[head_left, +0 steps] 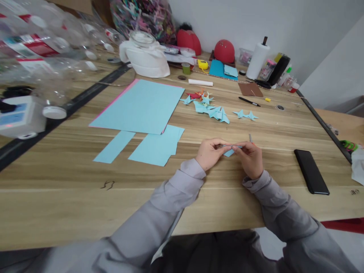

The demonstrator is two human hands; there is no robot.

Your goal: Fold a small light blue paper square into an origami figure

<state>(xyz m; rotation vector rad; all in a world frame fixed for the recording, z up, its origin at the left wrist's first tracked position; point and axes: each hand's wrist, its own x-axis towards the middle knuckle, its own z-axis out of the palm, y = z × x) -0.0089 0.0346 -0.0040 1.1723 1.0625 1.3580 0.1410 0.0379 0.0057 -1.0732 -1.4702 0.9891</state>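
Between my two hands is a small piece of folded light blue paper, partly hidden by the fingers. My left hand pinches its left end with thumb and forefinger. At the right end, the thumb and fingers of my right hand close on the same paper. A slim grey blade-like tip with a bit of orange shows just behind my right hand; the rest is covered. Beyond the hands lie folded blue paper cranes, a pair of smaller ones and a red one.
Large blue sheets over pink paper, a blue strip and cut blue pieces lie left. A black phone is at the right, a pen farther back. Plastic bottles crowd the left; a white roll stands behind.
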